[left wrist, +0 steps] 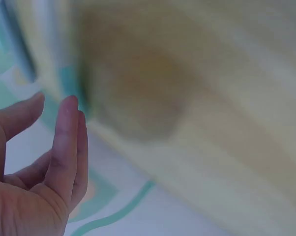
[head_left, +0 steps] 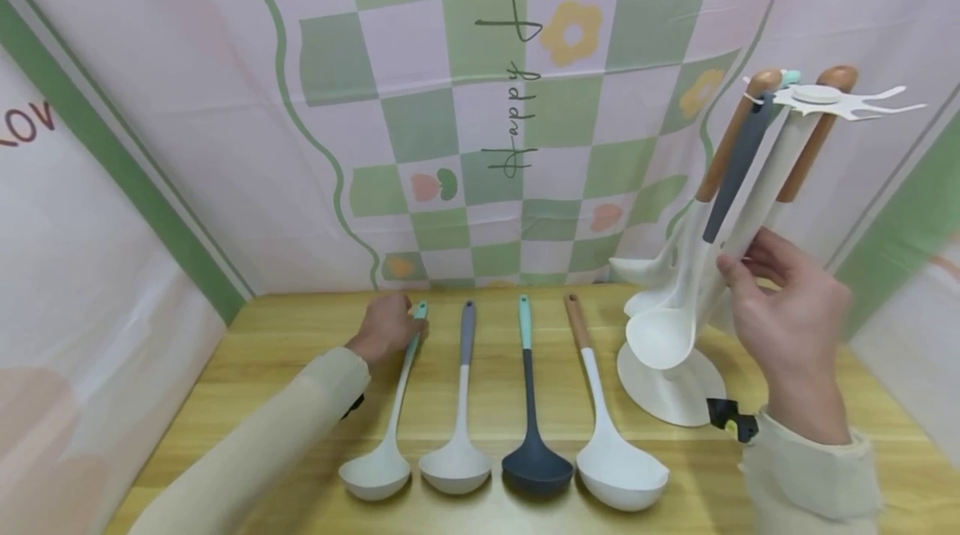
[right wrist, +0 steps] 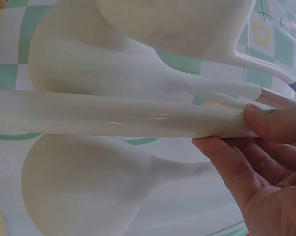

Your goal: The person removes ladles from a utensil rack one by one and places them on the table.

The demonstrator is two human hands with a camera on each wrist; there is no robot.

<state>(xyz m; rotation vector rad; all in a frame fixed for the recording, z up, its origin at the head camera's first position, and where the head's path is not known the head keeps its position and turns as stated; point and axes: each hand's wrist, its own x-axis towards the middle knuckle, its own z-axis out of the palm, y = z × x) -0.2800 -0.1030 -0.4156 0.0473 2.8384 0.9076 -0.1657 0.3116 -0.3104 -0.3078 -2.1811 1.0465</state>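
Observation:
My left hand (head_left: pixel 386 328) is at the top of a pale ladle (head_left: pixel 397 410) with a mint-tipped handle, leftmost in a row on the table. In the left wrist view its thumb and fingers are apart and fairly straight, fingertips close to the mint handle end (left wrist: pixel 72 83); whether they touch cannot be told. On the right, my right hand (head_left: pixel 787 318) pinches the white post (right wrist: pixel 113 115) of a utensil stand between thumb and fingers. The stand leans, and brown- and grey-handled utensils hang from its pronged top (head_left: pixel 817 97); a white ladle (head_left: pixel 660 339) hangs low in front.
Beside the first ladle lie a grey-handled white ladle (head_left: pixel 456 468), a dark ladle (head_left: pixel 536 468) with a mint handle, and a brown-handled white ladle (head_left: pixel 621 472). The stand's round base (head_left: pixel 675 406) is at the right of the wooden table (head_left: pixel 277 352). A checked cloth (head_left: pixel 487 218) hangs behind.

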